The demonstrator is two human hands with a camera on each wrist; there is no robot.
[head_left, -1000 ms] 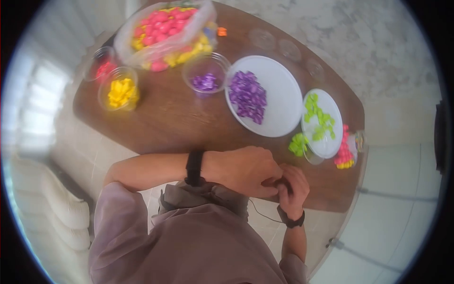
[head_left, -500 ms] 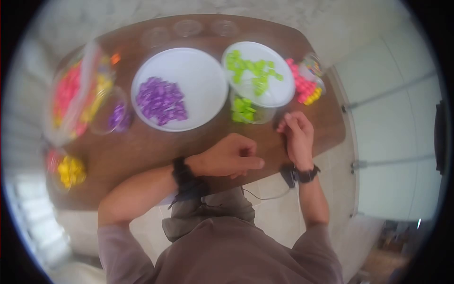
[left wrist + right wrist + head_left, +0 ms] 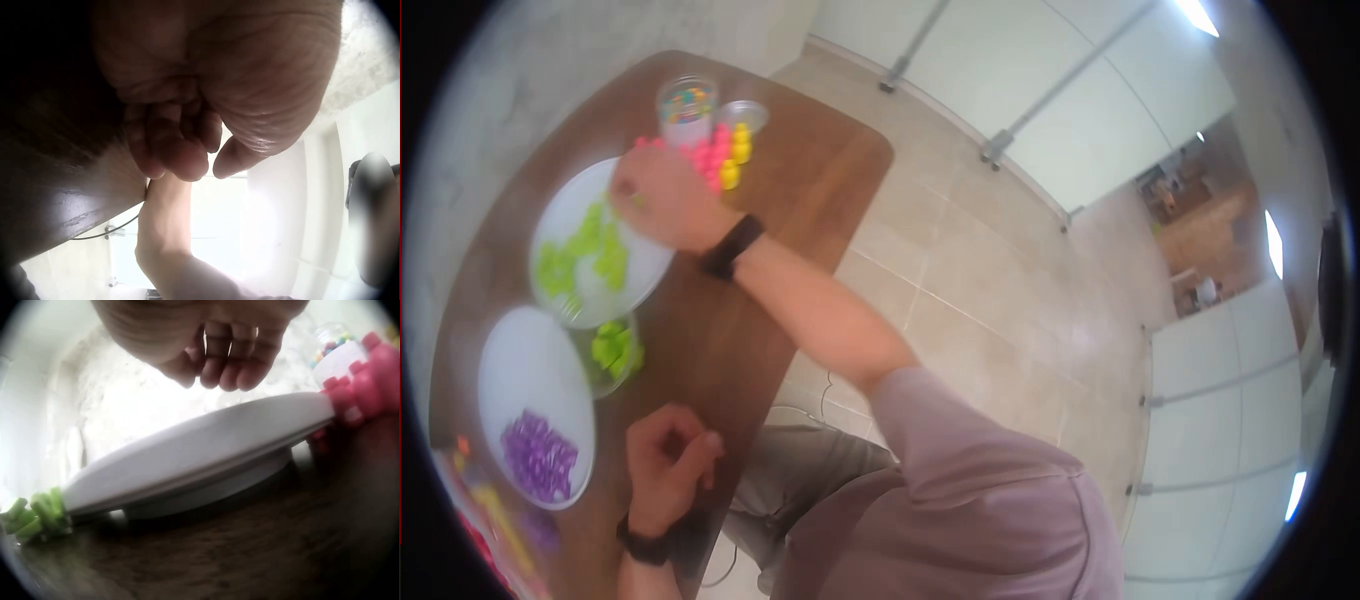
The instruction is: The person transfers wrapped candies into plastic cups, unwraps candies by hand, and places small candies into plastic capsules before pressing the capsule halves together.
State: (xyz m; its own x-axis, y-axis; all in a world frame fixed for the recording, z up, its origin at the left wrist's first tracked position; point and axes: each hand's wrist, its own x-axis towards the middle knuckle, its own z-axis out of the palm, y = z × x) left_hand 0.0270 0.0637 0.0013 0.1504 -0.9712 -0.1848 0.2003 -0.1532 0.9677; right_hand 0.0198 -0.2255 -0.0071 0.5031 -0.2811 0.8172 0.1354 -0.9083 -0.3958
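In the head view my right hand [image 3: 665,200], blurred, is over the far side of a white plate [image 3: 645,275] bearing green pieces [image 3: 608,256]. The right wrist view shows this hand [image 3: 219,337] above the plate [image 3: 206,440], fingers loosely bent, nothing visible between them. Pink pieces [image 3: 718,150] stand beside the plate. Near the front table edge my left hand [image 3: 665,465] hangs loosely curled and empty; the left wrist view shows its thumb and fingers [image 3: 187,159] apart. A clear cup [image 3: 625,370] with green pieces stands between the left hand and the plate.
A second white plate [image 3: 525,350] holds purple pieces [image 3: 540,457]. Behind the pink and yellow pieces [image 3: 742,145] stand a jar [image 3: 687,105] of coloured bits and a clear round container [image 3: 745,115]. A bag [image 3: 485,520] lies at the lower left.
The head view has swung right. My right hand has moved out over the plate with green pieces; the hands, close together one second ago, are now apart. My left hand remains near the table's front edge.
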